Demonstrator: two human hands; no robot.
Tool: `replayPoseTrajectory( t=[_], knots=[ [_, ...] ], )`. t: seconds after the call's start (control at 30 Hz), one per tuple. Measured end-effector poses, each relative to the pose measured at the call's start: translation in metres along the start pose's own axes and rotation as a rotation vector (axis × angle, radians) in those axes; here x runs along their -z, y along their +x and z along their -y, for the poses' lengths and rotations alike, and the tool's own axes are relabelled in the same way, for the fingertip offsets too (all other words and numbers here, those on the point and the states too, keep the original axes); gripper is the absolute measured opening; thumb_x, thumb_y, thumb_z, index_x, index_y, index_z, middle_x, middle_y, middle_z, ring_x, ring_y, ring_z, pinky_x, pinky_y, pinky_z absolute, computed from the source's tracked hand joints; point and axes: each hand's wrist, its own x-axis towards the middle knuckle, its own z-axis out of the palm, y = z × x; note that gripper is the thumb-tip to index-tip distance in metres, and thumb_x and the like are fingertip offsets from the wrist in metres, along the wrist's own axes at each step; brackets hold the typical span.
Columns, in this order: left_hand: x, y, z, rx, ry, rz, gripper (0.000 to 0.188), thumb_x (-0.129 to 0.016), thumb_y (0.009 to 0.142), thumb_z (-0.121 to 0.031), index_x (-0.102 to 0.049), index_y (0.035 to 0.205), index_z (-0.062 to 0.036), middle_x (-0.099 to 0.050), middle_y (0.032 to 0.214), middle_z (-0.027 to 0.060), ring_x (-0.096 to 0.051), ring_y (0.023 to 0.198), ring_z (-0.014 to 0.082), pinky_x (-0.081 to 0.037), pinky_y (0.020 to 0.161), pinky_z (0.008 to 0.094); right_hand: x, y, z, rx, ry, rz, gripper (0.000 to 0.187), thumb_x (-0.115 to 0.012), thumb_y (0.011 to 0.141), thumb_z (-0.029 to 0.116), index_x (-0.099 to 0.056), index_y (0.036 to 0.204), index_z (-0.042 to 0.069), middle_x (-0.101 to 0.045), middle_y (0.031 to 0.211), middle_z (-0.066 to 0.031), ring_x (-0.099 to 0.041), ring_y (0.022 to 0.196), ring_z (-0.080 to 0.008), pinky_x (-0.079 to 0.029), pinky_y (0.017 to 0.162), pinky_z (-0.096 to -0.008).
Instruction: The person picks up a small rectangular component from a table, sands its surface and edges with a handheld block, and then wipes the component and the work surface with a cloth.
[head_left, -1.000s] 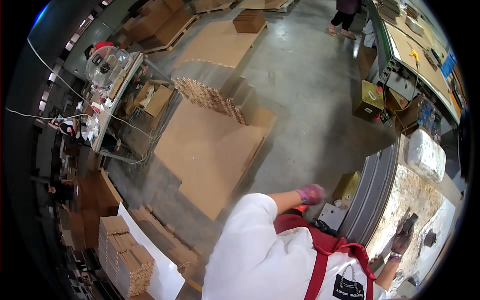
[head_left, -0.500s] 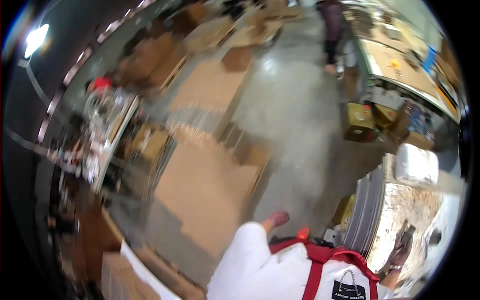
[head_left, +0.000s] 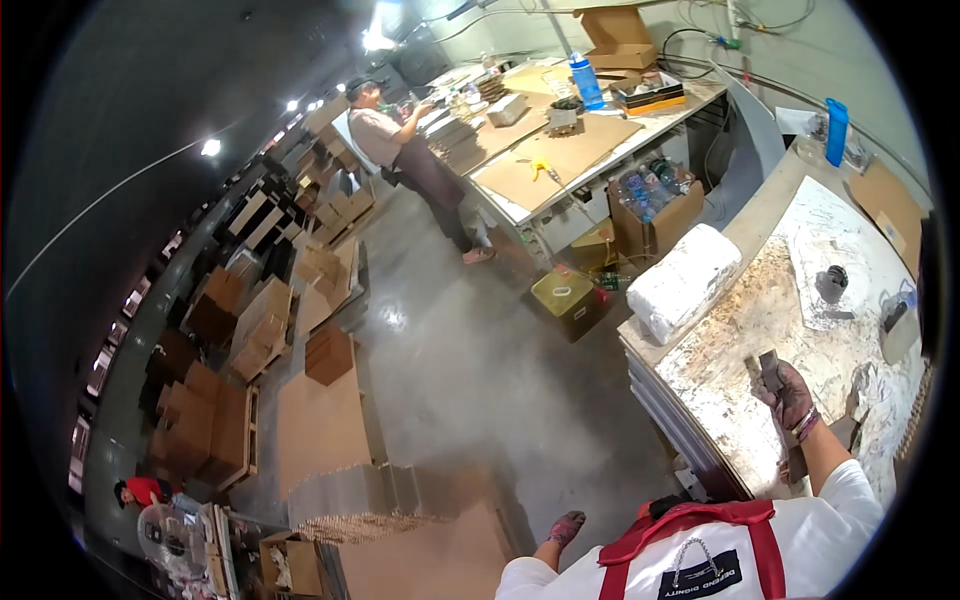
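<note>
My right hand [head_left: 793, 397], darkly stained or gloved, is raised above the worktable. It grips a small dark grey block [head_left: 769, 371] whose flat end sticks up past the fingers; its exact kind is unclear. Under it lies the blotched, white-and-brown table surface [head_left: 716, 400]. A dark round object [head_left: 831, 283] rests on a smudged white sheet [head_left: 815, 235] beyond the hand. My left hand [head_left: 566, 528] hangs low over the floor, away from the table. Its fingers look curled together, with nothing visible in them.
A white wrapped bundle [head_left: 685, 282] sits on the table's far left corner, above a stack of grey panels [head_left: 660, 405]. Ahead stands another worktable [head_left: 590, 150] with a person [head_left: 415, 160] beside it. A yellow-green tin [head_left: 568, 300] and cardboard stacks [head_left: 320, 425] occupy the floor.
My view has swung to the right, bringing the worktable closer to the middle. The right hand now shows raised with the grey block; the left hand still hangs low.
</note>
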Motion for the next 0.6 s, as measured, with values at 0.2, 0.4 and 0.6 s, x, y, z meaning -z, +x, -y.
replayPoseTrajectory(
  t=[0.2,0.4,0.6],
  knots=[
    [-0.003,0.026,-0.039,-0.031,-0.081,-0.015,0.045,-0.052,0.091,-0.040,-0.059,0.123,-0.0092,-0.061,0.121,0.0161,-0.055,0.116,0.0315,-0.042,0.099,0.0363,-0.001,-0.001,0.001,0.009,-0.023,-0.009,0.043,-0.064,0.085,0.028,-0.054,0.120,0.003,-0.063,0.110,-0.0119,-0.063,0.099,-0.0273,-0.053,0.088,-0.0478],
    [-0.013,0.027,-0.086,-0.039,-0.057,0.015,0.045,-0.052,0.092,-0.040,-0.059,0.123,-0.0088,-0.062,0.120,0.0165,-0.057,0.115,0.0301,-0.043,0.098,0.0358,-0.003,0.000,0.004,-0.021,0.002,0.030,0.044,-0.066,0.085,0.026,-0.053,0.120,0.003,-0.062,0.112,-0.0120,-0.063,0.099,-0.0267,-0.054,0.087,-0.0462],
    [-0.029,0.027,-0.081,0.010,-0.010,0.041,0.042,-0.052,0.092,-0.037,-0.059,0.123,-0.0093,-0.063,0.119,0.0146,-0.058,0.113,0.0289,-0.044,0.096,0.0352,-0.008,-0.002,0.008,-0.038,0.007,0.033,0.044,-0.067,0.084,0.026,-0.054,0.120,0.003,-0.062,0.114,-0.0135,-0.063,0.102,-0.0271,-0.054,0.088,-0.0447]
  ],
)
